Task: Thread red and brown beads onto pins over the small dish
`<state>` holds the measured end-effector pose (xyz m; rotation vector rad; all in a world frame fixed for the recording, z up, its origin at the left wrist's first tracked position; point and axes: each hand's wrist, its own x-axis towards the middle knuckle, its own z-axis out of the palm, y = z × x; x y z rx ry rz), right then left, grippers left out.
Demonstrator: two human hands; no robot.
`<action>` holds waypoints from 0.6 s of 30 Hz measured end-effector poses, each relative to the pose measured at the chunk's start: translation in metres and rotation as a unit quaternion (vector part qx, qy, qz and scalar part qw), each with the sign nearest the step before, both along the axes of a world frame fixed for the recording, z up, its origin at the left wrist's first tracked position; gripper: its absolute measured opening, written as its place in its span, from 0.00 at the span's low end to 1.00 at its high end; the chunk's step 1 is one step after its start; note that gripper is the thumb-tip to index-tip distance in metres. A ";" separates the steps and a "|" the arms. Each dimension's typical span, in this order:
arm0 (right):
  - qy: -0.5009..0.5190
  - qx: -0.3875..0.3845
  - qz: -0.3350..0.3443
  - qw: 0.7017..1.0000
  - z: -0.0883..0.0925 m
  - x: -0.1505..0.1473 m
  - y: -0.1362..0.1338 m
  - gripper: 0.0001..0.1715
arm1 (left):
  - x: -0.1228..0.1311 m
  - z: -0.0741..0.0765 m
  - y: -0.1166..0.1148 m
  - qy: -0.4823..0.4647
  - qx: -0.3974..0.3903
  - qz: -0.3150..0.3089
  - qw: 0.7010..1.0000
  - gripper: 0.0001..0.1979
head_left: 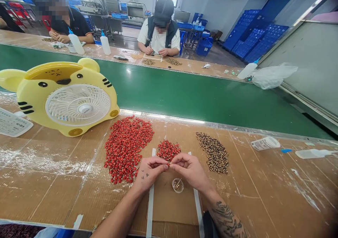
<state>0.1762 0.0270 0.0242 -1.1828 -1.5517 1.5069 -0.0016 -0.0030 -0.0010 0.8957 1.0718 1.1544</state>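
Observation:
My left hand point(151, 173) is closed in a pinch on a small red piece point(168, 164), just below the small red pile. Fingertips of my right hand point(192, 171) are pinched together against the same spot; what they hold is too small to make out. Right ahead of both hands lies the small pile of red pieces with gold-coloured bits point(168, 149). A larger heap of the same red pieces point(126, 144) spreads to the left. To the right is a pile of black and gold pieces point(213, 153). Below my fingers sits a small clear round dish point(177, 185) with a thin stick in it.
A yellow animal-faced fan point(105, 90) stands at left beside a printed card point(13, 123). At right lie a white tub point(265, 143), a blue cap point(286, 151) and a squeeze bottle point(313, 154). A green belt point(185, 93) separates me from co-workers seated opposite.

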 end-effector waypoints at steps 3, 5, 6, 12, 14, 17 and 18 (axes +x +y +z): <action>0.020 -0.029 0.003 0.999 -0.001 0.000 0.002 0.13 | 0.001 -0.001 -0.001 0.016 0.016 0.009 1.000 0.05; 0.024 -0.036 -0.002 0.999 -0.002 0.001 0.003 0.12 | 0.001 -0.002 -0.002 0.018 0.019 0.014 1.000 0.04; 0.025 -0.035 -0.004 0.999 -0.002 0.001 0.003 0.12 | 0.002 -0.002 -0.002 0.018 0.019 0.017 1.000 0.03; 0.028 -0.030 -0.011 0.999 -0.005 -0.002 0.003 0.13 | 0.003 0.000 -0.003 0.024 0.005 0.018 1.000 0.05; 0.032 -0.028 -0.008 0.999 -0.006 -0.003 0.003 0.13 | 0.003 0.000 -0.003 0.026 0.008 0.018 0.999 0.04; 0.036 -0.020 0.002 0.999 -0.007 -0.001 0.002 0.12 | 0.003 0.001 -0.003 0.059 0.033 0.008 0.998 0.04; 0.032 -0.013 0.003 0.999 -0.007 0.002 0.002 0.12 | 0.003 0.002 -0.002 0.080 0.042 0.007 0.996 0.04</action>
